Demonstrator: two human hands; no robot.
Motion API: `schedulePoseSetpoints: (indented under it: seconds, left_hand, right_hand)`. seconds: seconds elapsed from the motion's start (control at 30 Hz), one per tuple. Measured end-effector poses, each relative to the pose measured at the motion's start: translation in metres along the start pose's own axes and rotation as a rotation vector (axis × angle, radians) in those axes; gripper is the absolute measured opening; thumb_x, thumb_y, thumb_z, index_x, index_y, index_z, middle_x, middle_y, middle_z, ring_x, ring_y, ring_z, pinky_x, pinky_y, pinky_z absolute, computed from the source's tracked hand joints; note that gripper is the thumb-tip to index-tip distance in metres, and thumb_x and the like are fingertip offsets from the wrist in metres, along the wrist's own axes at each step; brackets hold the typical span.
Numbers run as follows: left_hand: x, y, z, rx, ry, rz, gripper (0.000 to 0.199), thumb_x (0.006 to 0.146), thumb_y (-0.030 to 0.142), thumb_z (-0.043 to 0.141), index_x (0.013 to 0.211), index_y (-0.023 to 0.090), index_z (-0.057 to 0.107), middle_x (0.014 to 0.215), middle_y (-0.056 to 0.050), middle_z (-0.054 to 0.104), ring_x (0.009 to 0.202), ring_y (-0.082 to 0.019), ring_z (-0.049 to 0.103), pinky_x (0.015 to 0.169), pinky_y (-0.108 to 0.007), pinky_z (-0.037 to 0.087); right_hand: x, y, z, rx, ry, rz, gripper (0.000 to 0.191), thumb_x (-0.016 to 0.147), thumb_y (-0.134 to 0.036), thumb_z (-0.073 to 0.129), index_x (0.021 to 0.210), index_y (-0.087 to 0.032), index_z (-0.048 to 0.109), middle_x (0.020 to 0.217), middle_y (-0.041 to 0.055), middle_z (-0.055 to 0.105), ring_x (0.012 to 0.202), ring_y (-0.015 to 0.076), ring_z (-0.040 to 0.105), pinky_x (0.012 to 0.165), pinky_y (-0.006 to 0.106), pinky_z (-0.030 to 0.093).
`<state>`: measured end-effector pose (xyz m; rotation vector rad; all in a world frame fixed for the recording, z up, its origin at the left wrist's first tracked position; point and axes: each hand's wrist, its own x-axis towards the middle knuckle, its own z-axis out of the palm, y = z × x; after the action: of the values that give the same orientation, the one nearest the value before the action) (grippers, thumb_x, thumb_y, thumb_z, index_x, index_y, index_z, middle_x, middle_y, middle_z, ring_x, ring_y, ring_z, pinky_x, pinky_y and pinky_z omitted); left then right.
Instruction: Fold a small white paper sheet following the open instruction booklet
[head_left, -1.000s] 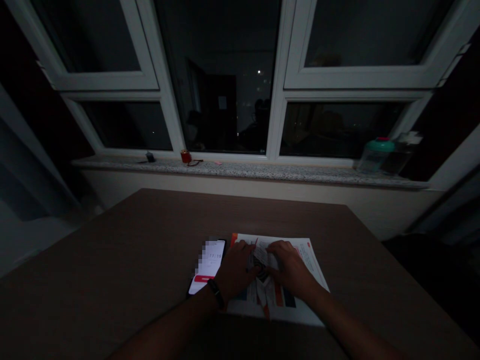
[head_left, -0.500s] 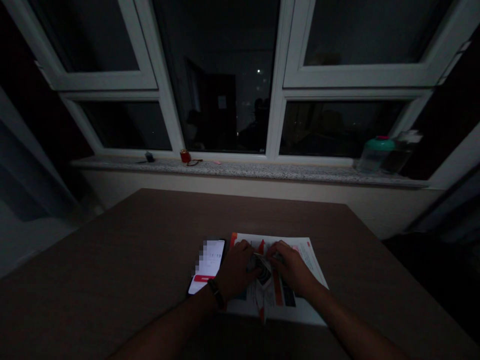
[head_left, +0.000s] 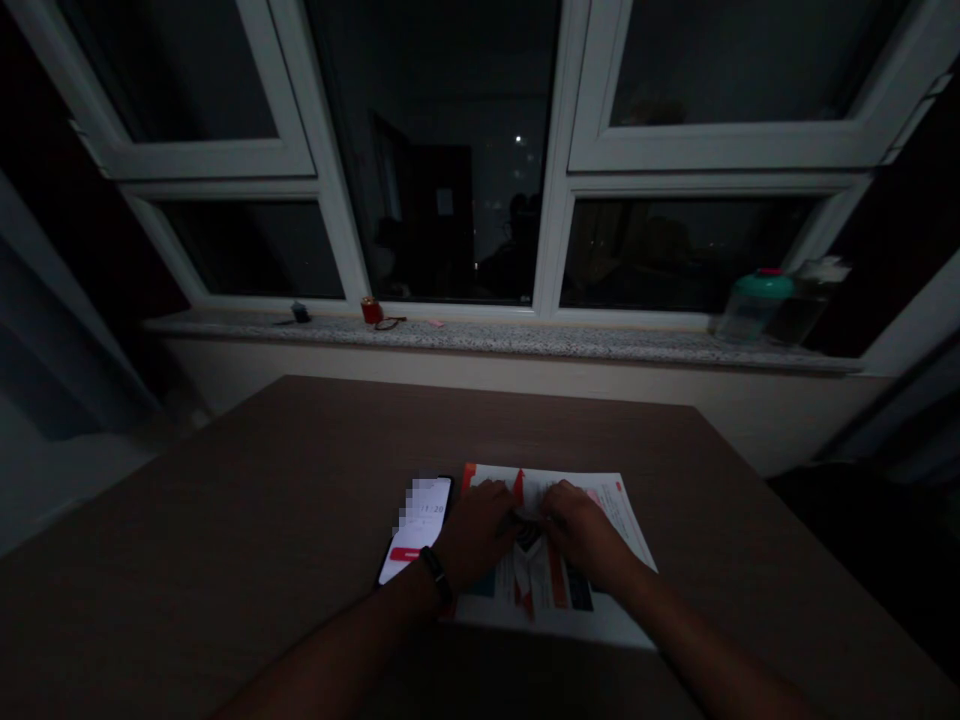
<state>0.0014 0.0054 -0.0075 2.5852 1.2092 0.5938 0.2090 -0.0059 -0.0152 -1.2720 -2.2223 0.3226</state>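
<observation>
A folded paper piece (head_left: pixel 524 580) with red-orange pointed tips lies over a printed sheet or booklet (head_left: pixel 622 625) on the table. My left hand (head_left: pixel 480 530), with a dark band on its wrist, is closed on the paper's left side. From the right, my right hand (head_left: pixel 579 525) pinches the paper's other side with bent fingers. The paper's dark-patterned middle shows between the two hands. Left of my left hand lies a phone (head_left: pixel 426 515) with a lit screen, its lower part next to my wrist.
The brown table (head_left: pixel 337 440) reaches toward a speckled window sill (head_left: pixel 510 340). On the sill stand a small dark bottle (head_left: pixel 300 313), a red jar (head_left: pixel 371 311) and a clear container with a teal lid (head_left: pixel 754 305). A curtain hangs at the left.
Both hands have closed in on the folded paper, and its middle looks flatter and narrower. The paper's lower tip has moved up slightly. The number on the phone screen has changed.
</observation>
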Motion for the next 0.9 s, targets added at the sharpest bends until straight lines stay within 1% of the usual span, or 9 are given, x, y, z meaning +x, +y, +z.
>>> schedulePoseSetpoints:
  seconds: [0.1, 0.2, 0.3, 0.4, 0.5, 0.63, 0.73, 0.8, 0.9]
  left_hand:
    - [0.000, -0.002, -0.002, 0.014, -0.036, 0.060, 0.007, 0.088, 0.017, 0.060, 0.095, 0.018, 0.059, 0.100, -0.005, 0.059, 0.096, -0.024, 0.053, 0.086, -0.036, 0.042]
    - [0.001, -0.003, -0.003, 0.033, -0.032, 0.100, 0.011, 0.088, 0.011, 0.058, 0.095, 0.018, 0.062, 0.100, -0.005, 0.061, 0.097, -0.023, 0.054, 0.087, -0.036, 0.042]
    - [0.001, -0.002, -0.003, 0.048, -0.042, 0.108, 0.016, 0.087, 0.007, 0.055, 0.095, 0.019, 0.063, 0.100, -0.005, 0.062, 0.097, -0.023, 0.055, 0.088, -0.036, 0.042]
    - [0.000, -0.002, -0.004, 0.025, -0.069, 0.105, 0.018, 0.087, 0.007, 0.054, 0.097, 0.019, 0.063, 0.100, -0.005, 0.064, 0.098, -0.022, 0.057, 0.089, -0.036, 0.043]
    - [-0.002, -0.002, -0.010, -0.004, -0.096, 0.142, 0.020, 0.089, 0.007, 0.050, 0.098, 0.018, 0.064, 0.104, -0.006, 0.066, 0.099, -0.022, 0.059, 0.090, -0.035, 0.044]
    - [-0.007, -0.003, -0.017, -0.047, -0.110, 0.199, 0.025, 0.092, 0.008, 0.048, 0.105, 0.020, 0.065, 0.111, -0.006, 0.067, 0.105, -0.021, 0.059, 0.095, -0.035, 0.044]
    - [-0.009, -0.005, -0.017, -0.068, -0.115, 0.221, 0.029, 0.085, 0.007, 0.053, 0.108, 0.020, 0.064, 0.114, -0.006, 0.066, 0.108, -0.022, 0.058, 0.097, -0.036, 0.043]
    - [-0.010, -0.007, -0.015, -0.080, -0.100, 0.210, 0.032, 0.081, 0.006, 0.056, 0.108, 0.020, 0.063, 0.114, -0.006, 0.065, 0.109, -0.023, 0.057, 0.098, -0.037, 0.043]
    - [-0.008, -0.009, -0.010, -0.091, -0.071, 0.173, 0.031, 0.079, 0.005, 0.056, 0.107, 0.019, 0.062, 0.110, -0.006, 0.065, 0.107, -0.023, 0.057, 0.097, -0.037, 0.043]
  right_hand:
    - [0.000, 0.001, -0.002, -0.076, -0.034, -0.063, 0.014, 0.089, -0.008, 0.052, 0.083, -0.019, 0.059, 0.087, 0.0028, 0.059, 0.087, 0.0197, 0.052, 0.077, 0.031, 0.039]
    - [0.001, 0.002, -0.006, -0.153, -0.125, -0.171, 0.018, 0.088, -0.005, 0.051, 0.086, -0.019, 0.062, 0.091, 0.0042, 0.060, 0.089, 0.0205, 0.051, 0.078, 0.032, 0.039]
    - [0.000, 0.002, -0.010, -0.236, -0.199, -0.261, 0.021, 0.088, -0.004, 0.051, 0.088, -0.021, 0.065, 0.095, 0.0057, 0.062, 0.093, 0.0222, 0.050, 0.081, 0.035, 0.039]
    - [-0.002, 0.001, -0.013, -0.239, -0.232, -0.302, 0.024, 0.086, -0.003, 0.052, 0.093, -0.021, 0.066, 0.100, 0.0062, 0.062, 0.097, 0.0227, 0.050, 0.083, 0.036, 0.039]
    - [-0.005, -0.002, -0.014, -0.194, -0.236, -0.301, 0.023, 0.086, -0.004, 0.051, 0.095, -0.020, 0.065, 0.098, 0.0058, 0.062, 0.097, 0.0222, 0.050, 0.084, 0.035, 0.041]
    - [-0.007, -0.005, -0.015, -0.131, -0.222, -0.273, 0.017, 0.089, -0.009, 0.051, 0.094, -0.019, 0.063, 0.095, 0.0055, 0.061, 0.096, 0.0223, 0.051, 0.085, 0.035, 0.042]
    - [-0.008, -0.004, -0.016, -0.075, -0.211, -0.248, 0.015, 0.090, -0.010, 0.051, 0.095, -0.020, 0.062, 0.095, 0.0051, 0.061, 0.095, 0.0224, 0.051, 0.085, 0.035, 0.042]
    - [-0.008, -0.002, -0.016, -0.036, -0.190, -0.210, 0.017, 0.088, -0.009, 0.053, 0.098, -0.020, 0.061, 0.097, 0.0054, 0.060, 0.097, 0.0227, 0.052, 0.085, 0.036, 0.042]
    - [-0.007, -0.002, -0.016, -0.014, -0.156, -0.156, 0.017, 0.087, -0.012, 0.057, 0.101, -0.020, 0.061, 0.100, 0.0059, 0.060, 0.099, 0.0234, 0.052, 0.086, 0.037, 0.042]
